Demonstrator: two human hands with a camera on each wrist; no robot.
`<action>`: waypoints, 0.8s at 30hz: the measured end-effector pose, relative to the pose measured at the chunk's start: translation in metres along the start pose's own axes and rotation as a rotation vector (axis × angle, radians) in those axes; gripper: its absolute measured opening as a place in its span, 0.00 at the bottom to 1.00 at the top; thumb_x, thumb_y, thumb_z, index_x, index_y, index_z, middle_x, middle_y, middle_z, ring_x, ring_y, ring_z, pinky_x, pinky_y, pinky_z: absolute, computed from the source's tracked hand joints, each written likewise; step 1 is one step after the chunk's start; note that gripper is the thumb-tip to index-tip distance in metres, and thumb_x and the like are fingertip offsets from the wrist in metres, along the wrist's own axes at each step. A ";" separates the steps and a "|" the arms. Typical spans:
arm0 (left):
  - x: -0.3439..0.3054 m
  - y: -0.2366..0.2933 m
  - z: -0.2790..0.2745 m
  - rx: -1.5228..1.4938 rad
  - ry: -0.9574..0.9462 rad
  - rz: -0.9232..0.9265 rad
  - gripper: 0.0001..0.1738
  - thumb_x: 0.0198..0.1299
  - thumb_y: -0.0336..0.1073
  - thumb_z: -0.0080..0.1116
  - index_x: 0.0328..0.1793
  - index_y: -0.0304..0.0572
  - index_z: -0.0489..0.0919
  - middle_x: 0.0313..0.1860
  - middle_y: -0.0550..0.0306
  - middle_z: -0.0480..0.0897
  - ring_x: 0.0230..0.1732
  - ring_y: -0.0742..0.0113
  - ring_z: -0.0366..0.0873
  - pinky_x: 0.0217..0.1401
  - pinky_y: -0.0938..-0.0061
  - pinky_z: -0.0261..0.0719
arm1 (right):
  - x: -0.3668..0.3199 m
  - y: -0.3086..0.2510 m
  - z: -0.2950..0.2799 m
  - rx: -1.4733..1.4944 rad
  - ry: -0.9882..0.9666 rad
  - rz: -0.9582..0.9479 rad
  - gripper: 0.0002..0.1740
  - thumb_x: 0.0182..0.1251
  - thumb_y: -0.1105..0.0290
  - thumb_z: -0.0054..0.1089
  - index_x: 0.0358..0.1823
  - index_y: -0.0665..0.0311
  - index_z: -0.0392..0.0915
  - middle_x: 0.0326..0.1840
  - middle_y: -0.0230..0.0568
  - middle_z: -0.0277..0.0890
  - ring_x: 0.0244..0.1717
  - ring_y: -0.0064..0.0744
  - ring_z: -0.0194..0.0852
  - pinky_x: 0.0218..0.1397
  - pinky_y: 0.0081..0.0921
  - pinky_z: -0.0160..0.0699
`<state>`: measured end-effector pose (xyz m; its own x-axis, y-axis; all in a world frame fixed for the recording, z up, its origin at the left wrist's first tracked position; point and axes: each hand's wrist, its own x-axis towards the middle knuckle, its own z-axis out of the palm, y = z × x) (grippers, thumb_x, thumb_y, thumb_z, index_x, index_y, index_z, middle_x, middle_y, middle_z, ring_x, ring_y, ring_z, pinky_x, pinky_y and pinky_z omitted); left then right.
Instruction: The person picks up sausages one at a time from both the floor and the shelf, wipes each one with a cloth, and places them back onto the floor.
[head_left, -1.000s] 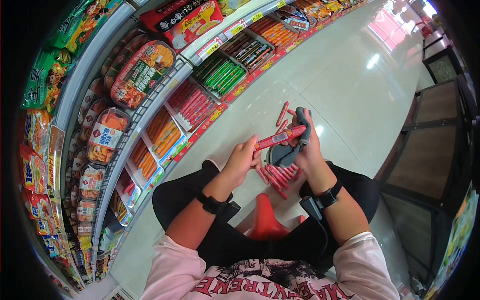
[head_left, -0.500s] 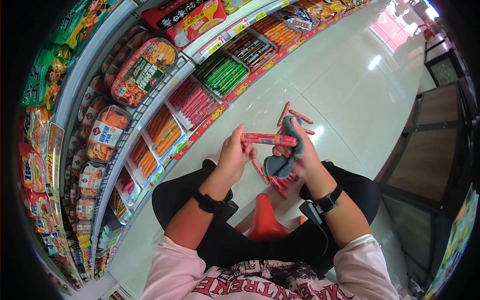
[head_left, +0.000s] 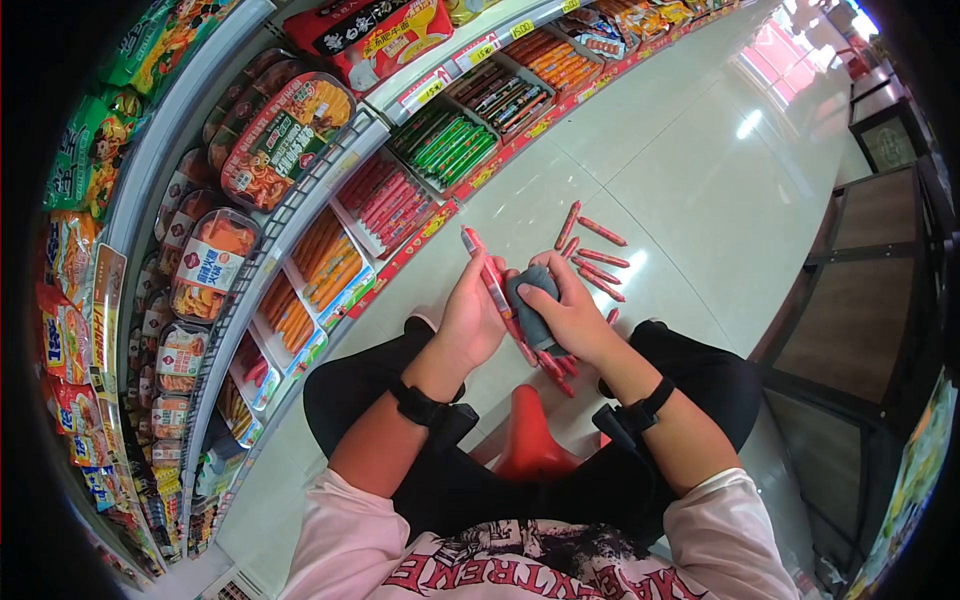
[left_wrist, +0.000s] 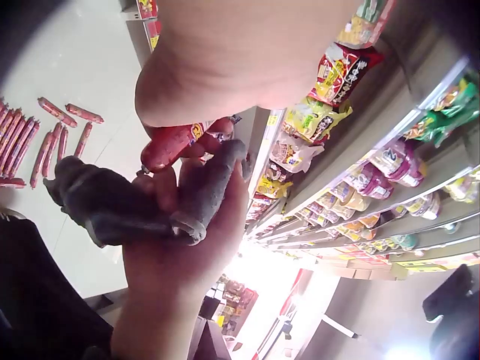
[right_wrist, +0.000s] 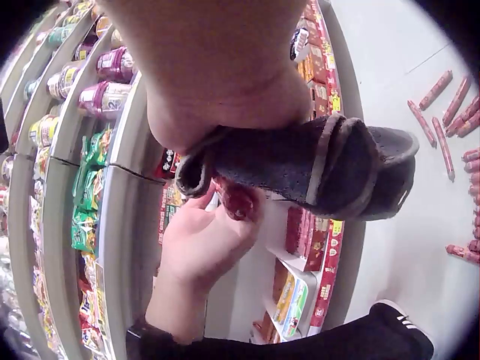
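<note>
A red-wrapped sausage point(head_left: 493, 287) stands at a steep slant in the left hand point(head_left: 474, 318), whose fingers curl round it. Close beside it, the right hand point(head_left: 580, 318) grips a bunched dark grey cloth point(head_left: 535, 308), thumb on top. In the left wrist view the sausage's rounded end point(left_wrist: 166, 148) shows just above the cloth point(left_wrist: 112, 201). The right wrist view has the cloth point(right_wrist: 300, 166) hanging across the sausage point(right_wrist: 238, 202) in the left hand point(right_wrist: 201, 251). Whether cloth and sausage touch, I cannot tell.
Several similar sausages point(head_left: 603, 232) lie on the pale tiled floor point(head_left: 680, 200), with more below the hands. A red seat-like object point(head_left: 530, 440) is between the knees. Stocked shelves point(head_left: 375, 130) curve along the left; dark cabinets point(head_left: 850, 320) stand at right.
The sausage has swung from nearly level to steeply slanted, and its far end is out of the cloth. The right hand has moved left and turned, bunching the cloth beside the left hand.
</note>
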<state>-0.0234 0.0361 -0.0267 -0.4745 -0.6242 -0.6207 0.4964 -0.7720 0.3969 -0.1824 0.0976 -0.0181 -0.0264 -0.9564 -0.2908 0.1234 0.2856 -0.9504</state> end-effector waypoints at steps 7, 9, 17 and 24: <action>-0.004 0.001 -0.006 0.155 -0.186 -0.016 0.24 0.84 0.60 0.38 0.51 0.49 0.74 0.32 0.62 0.75 0.34 0.69 0.74 0.41 0.68 0.74 | 0.009 -0.014 -0.013 0.102 0.177 -0.036 0.12 0.76 0.67 0.63 0.54 0.60 0.73 0.42 0.32 0.76 0.40 0.19 0.76 0.42 0.23 0.78; -0.007 -0.004 -0.003 0.368 -0.197 -0.002 0.26 0.85 0.59 0.35 0.51 0.48 0.75 0.30 0.61 0.75 0.31 0.69 0.74 0.39 0.70 0.74 | 0.010 -0.016 -0.018 0.095 0.196 -0.047 0.11 0.76 0.66 0.64 0.53 0.60 0.75 0.41 0.32 0.76 0.42 0.20 0.76 0.44 0.22 0.78; -0.011 -0.013 0.001 0.497 -0.185 -0.049 0.25 0.87 0.55 0.33 0.57 0.44 0.76 0.36 0.59 0.80 0.37 0.68 0.79 0.45 0.67 0.79 | 0.010 -0.011 -0.021 0.047 0.214 -0.179 0.11 0.74 0.68 0.66 0.52 0.62 0.77 0.41 0.33 0.77 0.44 0.21 0.77 0.47 0.24 0.79; -0.018 -0.014 0.017 0.552 -0.128 0.106 0.18 0.86 0.49 0.44 0.62 0.44 0.75 0.39 0.61 0.80 0.38 0.72 0.79 0.44 0.71 0.80 | 0.006 -0.018 -0.021 0.014 0.189 -0.234 0.10 0.73 0.70 0.66 0.50 0.64 0.78 0.42 0.34 0.80 0.44 0.22 0.78 0.48 0.24 0.79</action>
<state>-0.0337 0.0559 -0.0097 -0.5441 -0.6848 -0.4849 0.1091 -0.6307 0.7683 -0.2058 0.0880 -0.0054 -0.2393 -0.9676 -0.0810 0.1060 0.0568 -0.9927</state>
